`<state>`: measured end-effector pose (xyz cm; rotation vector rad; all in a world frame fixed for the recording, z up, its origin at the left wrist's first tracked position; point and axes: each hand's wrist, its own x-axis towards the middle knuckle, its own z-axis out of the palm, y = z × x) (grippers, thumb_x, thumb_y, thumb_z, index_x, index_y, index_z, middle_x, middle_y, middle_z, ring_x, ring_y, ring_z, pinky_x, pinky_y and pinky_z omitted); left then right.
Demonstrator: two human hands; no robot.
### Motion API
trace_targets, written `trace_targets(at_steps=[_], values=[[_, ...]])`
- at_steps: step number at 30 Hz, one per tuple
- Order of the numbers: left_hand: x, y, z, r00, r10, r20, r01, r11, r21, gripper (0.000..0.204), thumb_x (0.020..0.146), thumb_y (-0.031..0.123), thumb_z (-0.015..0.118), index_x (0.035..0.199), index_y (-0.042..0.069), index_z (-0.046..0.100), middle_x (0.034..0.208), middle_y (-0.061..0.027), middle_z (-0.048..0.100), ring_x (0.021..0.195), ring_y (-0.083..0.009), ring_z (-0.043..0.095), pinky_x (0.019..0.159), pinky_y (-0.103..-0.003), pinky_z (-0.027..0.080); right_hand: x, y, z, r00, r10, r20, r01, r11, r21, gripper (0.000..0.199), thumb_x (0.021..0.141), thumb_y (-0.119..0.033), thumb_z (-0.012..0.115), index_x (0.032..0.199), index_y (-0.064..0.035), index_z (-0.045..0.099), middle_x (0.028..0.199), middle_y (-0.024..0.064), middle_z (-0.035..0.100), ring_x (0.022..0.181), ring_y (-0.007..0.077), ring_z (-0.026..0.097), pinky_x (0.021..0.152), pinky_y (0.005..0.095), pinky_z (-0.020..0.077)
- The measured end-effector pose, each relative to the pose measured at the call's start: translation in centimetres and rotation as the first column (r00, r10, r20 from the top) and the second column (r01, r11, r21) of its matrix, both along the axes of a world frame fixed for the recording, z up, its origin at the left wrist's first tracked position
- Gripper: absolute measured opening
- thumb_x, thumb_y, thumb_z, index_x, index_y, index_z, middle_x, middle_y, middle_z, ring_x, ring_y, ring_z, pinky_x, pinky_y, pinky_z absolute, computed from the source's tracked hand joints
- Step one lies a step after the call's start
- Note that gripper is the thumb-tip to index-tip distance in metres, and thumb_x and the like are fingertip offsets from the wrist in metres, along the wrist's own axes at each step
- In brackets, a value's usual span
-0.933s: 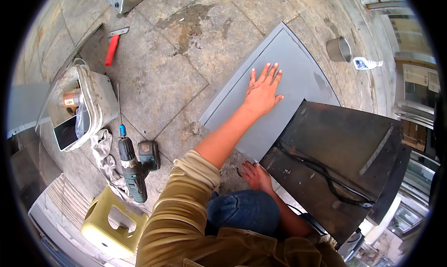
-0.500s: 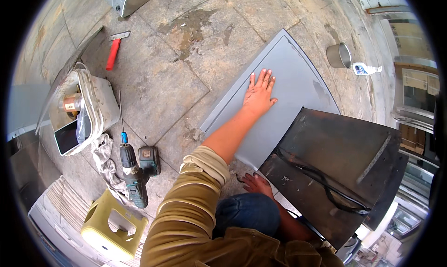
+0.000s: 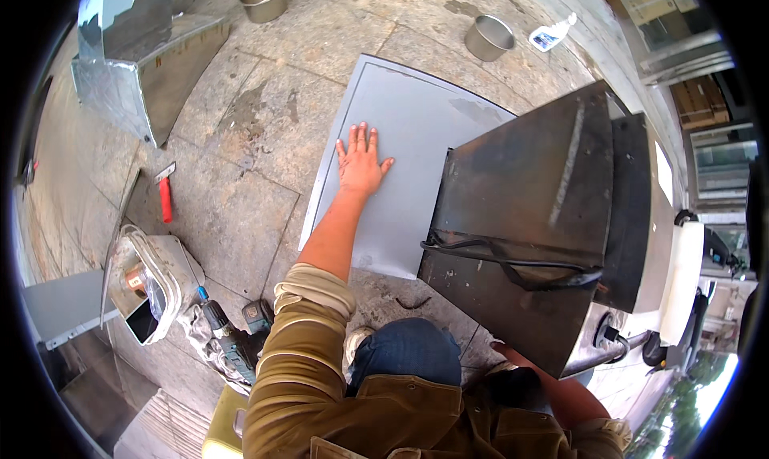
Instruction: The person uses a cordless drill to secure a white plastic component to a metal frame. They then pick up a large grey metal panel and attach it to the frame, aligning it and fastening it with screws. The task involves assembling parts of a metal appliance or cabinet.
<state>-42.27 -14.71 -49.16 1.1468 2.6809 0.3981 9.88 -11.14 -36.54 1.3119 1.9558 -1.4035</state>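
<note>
My left hand (image 3: 361, 167) lies flat, fingers spread, on a grey sheet-metal panel (image 3: 408, 98) on the paved floor. The panel's right part runs up against a dark, stained metal box (image 3: 521, 171), which stands tilted beside it. A black cable (image 3: 513, 260) lies across the box's near side. My right forearm (image 3: 573, 403) reaches in from the lower right beneath the box. Only a sliver of my right hand (image 3: 505, 349) shows at the box's lower edge; its fingers are hidden.
On the left are a white bucket (image 3: 172, 275) of supplies, a cordless drill (image 3: 228, 335) on a rag and a red-handled scraper (image 3: 166, 196). Ahead stand two metal pots (image 3: 264, 1), a spray bottle (image 3: 553, 33) and a bent sheet-metal piece (image 3: 152, 74). A yellow stool (image 3: 224, 427) sits near left.
The view has turned to the right and takes in more of the box. My left hand stays flat on the panel. My right hand, spread on the floor before, is now mostly behind the box.
</note>
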Motion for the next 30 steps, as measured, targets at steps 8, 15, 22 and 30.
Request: trace_targets(at_steps=[8,15,22,30], values=[[-5.1,-1.8,10.6,0.981,0.008,-0.194,0.053,0.95,0.308,0.051,0.09,0.03,0.052,0.133,0.004,0.04,0.137,-0.0123,0.037,0.125,-0.0238,0.035,0.1,-0.042,0.033,14.6,14.7,14.4,0.97,0.139,0.201,-0.211,0.893,0.398,0.025,0.079,-0.017,0.059,0.097,0.0003,0.062,0.094,0.0175,0.064,0.088,0.0288,0.061,0.077,0.0367,0.0477],[13.6,-0.4,41.3,0.867,0.053,-0.495,0.418,0.463,0.781,0.036,0.096,0.018,0.044,0.123,-0.006,0.048,0.124,-0.0159,0.053,0.114,-0.0274,0.052,0.098,-0.037,0.041,28.5,29.6,5.1,0.972,-0.222,-0.077,0.21,0.675,0.707,0.022,0.075,-0.021,0.059,0.08,0.0002,0.063,0.087,0.0223,0.063,0.085,0.0376,0.06,0.074,0.0413,0.0479],[42.5,4.3,44.1,0.143,-0.763,-0.631,0.938,-0.099,0.332,0.034,0.088,0.019,0.051,0.121,0.012,0.051,0.118,-0.0093,0.054,0.108,-0.0295,0.054,0.088,-0.047,0.047,32.4,31.8,-6.9,0.965,-0.262,-0.022,0.237,0.831,0.503,0.042,0.076,-0.029,0.064,0.104,0.0029,0.061,0.103,0.0219,0.062,0.099,0.0349,0.058,0.084,0.0398,0.0466],[64.5,20.2,26.1,0.368,-0.929,0.038,0.915,0.369,0.164,0.063,0.075,0.015,0.07,0.129,0.001,0.041,0.128,-0.0177,0.049,0.119,-0.0359,0.046,0.098,-0.045,0.039,32.0,29.8,-11.4,0.76,-0.551,-0.345,0.63,0.755,0.182,0.07,0.077,-0.041,0.066,0.124,0.0079,0.047,0.117,0.0249,0.056,0.11,0.0343,0.054,0.092,0.0379,0.0431]])
